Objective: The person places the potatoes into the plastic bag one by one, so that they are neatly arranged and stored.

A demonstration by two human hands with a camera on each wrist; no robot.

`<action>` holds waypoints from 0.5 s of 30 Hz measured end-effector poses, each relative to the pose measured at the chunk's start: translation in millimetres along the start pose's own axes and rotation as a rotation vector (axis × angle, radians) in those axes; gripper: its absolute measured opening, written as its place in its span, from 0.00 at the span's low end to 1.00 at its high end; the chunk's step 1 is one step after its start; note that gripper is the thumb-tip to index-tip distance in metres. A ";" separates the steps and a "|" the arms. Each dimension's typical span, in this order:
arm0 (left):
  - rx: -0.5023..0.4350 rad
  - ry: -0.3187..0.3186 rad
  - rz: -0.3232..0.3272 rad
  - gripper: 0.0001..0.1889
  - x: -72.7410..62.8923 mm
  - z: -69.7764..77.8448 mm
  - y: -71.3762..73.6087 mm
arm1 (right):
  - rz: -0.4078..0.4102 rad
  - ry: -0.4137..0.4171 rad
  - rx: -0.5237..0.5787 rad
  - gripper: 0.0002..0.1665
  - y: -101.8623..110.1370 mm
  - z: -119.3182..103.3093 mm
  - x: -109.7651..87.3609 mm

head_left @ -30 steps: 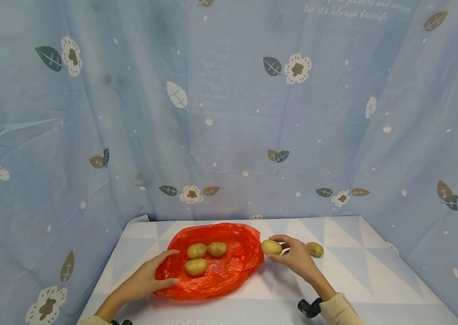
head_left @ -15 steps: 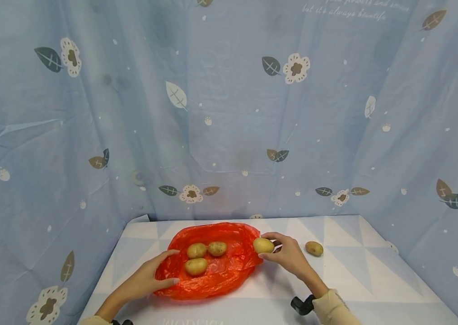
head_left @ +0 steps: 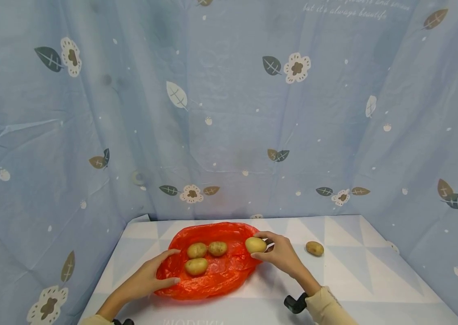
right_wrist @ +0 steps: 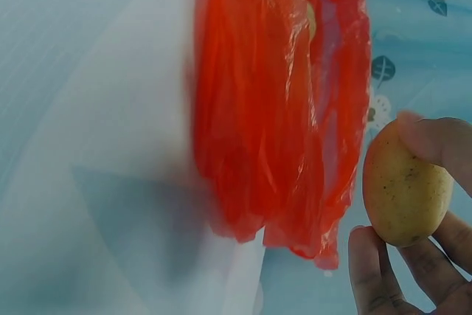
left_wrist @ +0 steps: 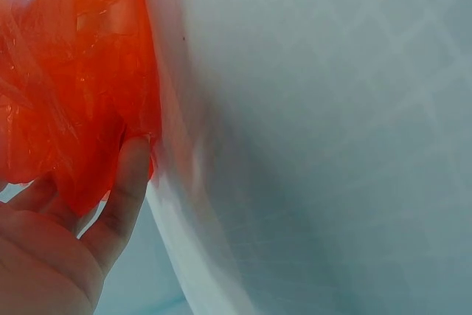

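Observation:
A red plastic bag lies spread with its mouth upward on the table, with three potatoes inside. My left hand holds the bag's left edge, thumb at the near side and fingers farther back; the left wrist view shows the thumb against the red film. Over the bag's right rim, my right hand pinches another potato between thumb and fingertips. The right wrist view shows this yellow potato beside the bag's outer wall, apart from it.
One loose potato lies on the table to the right of my right hand. The table has a pale triangle pattern. A blue patterned curtain hangs behind it and along both sides.
My right hand has carried its potato leftward, from just outside the bag's right edge to over the rim. The left hand and the bag have stayed nearly still.

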State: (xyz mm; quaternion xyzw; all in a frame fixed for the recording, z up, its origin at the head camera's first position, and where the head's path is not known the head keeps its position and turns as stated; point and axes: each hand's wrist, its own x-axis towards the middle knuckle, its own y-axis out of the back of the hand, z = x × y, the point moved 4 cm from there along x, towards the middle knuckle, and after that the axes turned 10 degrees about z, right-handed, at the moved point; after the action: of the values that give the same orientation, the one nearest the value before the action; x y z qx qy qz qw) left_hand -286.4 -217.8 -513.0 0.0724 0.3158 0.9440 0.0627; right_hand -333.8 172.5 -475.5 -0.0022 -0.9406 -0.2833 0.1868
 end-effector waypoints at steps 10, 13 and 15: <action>0.009 0.007 -0.001 0.43 1.0 -0.9 -1.4 | -0.050 0.027 0.011 0.31 -18.2 -9.0 4.0; 0.009 0.008 -0.002 0.43 1.1 -0.7 -1.1 | -0.063 0.039 0.031 0.31 -23.5 -12.8 4.1; 0.007 0.007 -0.004 0.43 1.2 -0.4 -0.7 | -0.073 0.046 0.042 0.30 -27.1 -14.3 4.4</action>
State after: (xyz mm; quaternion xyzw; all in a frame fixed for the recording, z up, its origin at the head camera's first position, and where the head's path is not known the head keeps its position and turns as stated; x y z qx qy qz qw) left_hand -287.6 -217.3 -513.6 0.0686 0.3193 0.9431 0.0630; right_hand -335.9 141.7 -477.4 0.0425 -0.9412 -0.2703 0.1982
